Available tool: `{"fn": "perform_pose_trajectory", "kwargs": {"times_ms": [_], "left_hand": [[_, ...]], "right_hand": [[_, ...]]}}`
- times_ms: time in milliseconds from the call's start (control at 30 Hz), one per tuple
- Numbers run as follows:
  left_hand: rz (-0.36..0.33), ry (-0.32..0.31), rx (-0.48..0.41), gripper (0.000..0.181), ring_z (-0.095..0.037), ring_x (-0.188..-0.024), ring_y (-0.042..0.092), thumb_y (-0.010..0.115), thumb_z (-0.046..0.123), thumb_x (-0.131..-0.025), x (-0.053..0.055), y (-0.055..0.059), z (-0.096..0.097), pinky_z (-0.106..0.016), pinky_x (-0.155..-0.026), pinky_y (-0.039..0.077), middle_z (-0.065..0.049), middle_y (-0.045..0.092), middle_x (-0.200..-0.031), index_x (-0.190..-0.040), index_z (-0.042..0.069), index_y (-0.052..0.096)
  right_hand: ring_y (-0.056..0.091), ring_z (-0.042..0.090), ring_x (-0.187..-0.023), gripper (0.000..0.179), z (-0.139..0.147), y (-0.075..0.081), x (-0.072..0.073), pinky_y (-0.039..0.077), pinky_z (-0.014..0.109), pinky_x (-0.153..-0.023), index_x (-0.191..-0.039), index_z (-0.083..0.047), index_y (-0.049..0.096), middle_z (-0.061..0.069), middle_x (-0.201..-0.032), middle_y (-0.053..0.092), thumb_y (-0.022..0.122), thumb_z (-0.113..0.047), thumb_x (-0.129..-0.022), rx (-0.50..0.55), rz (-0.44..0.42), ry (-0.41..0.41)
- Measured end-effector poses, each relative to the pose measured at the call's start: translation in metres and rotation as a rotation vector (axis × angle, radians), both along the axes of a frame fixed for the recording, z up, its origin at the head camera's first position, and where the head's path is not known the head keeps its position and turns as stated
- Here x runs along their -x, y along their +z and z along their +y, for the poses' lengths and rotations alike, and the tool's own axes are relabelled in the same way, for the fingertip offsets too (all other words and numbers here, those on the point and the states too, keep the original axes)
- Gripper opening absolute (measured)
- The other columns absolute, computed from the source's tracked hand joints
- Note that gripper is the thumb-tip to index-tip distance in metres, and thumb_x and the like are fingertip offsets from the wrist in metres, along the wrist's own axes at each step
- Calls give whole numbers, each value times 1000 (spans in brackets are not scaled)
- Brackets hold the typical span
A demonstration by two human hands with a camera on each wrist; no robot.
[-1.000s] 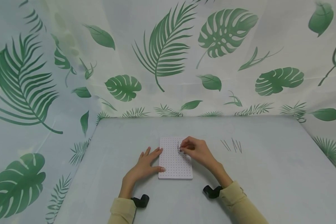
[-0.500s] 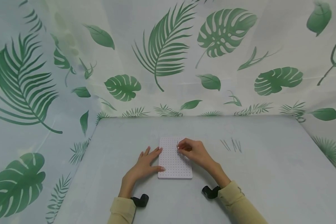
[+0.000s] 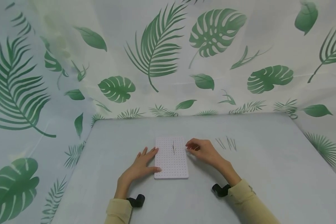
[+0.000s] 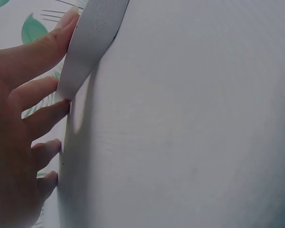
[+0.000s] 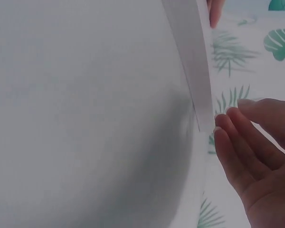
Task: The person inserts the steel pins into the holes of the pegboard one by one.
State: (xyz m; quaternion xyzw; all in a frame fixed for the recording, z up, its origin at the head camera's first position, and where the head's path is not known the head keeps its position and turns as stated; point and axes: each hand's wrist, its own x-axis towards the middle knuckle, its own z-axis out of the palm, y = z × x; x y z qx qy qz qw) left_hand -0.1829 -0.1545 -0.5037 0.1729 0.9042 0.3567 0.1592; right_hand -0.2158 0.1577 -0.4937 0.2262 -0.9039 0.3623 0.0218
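Observation:
A white board (image 3: 168,168) with a grid of small holes lies on the table. Several thin dark pins (image 3: 173,147) stand close together in its upper part. My left hand (image 3: 140,165) rests at the board's left side with fingers spread, the thumb on its lower left corner area. In the left wrist view, the thumb and fingers lie along the edge of the board (image 4: 92,38). Just off the board's right edge is my right hand (image 3: 203,151), fingers loosely bent and holding nothing. The right wrist view shows its fingertips (image 5: 220,130) close to the board's edge.
Several more thin dark pins (image 3: 226,143) lie on the table (image 3: 257,161) to the right of the right hand. A leaf-patterned cloth (image 3: 168,62) hangs behind and beside the table. Each wrist carries a black camera mount (image 3: 221,189).
My right hand has let go of a thin pin and moved right, off the board. The pins stay standing there. My left hand holds its place while the head view shifts slightly.

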Motion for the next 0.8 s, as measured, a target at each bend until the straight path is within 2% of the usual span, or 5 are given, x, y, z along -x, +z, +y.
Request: {"fn": "perform_pose_trajectory", "kwargs": {"times_ms": [233,800], "left_hand": [[-10,-14,-1,86,-45,-158,6,78,37,-91,1,0,0,-62,-128,1,-17,31,-167,-160,7,36],[-4,11,18,93,-45,-158,9,83,37,-85,3,0,3,-62,-128,3,-16,34,-166,-160,8,37]], "right_hand": [[70,14,-83,18,30,4,0,60,33,-75,-106,-6,75,2,-94,76,76,0,-89,-43,19,-34],[62,13,-77,20,102,6,-1,51,28,-66,-109,-5,75,3,-91,75,74,0,-90,-125,25,-109]]}}
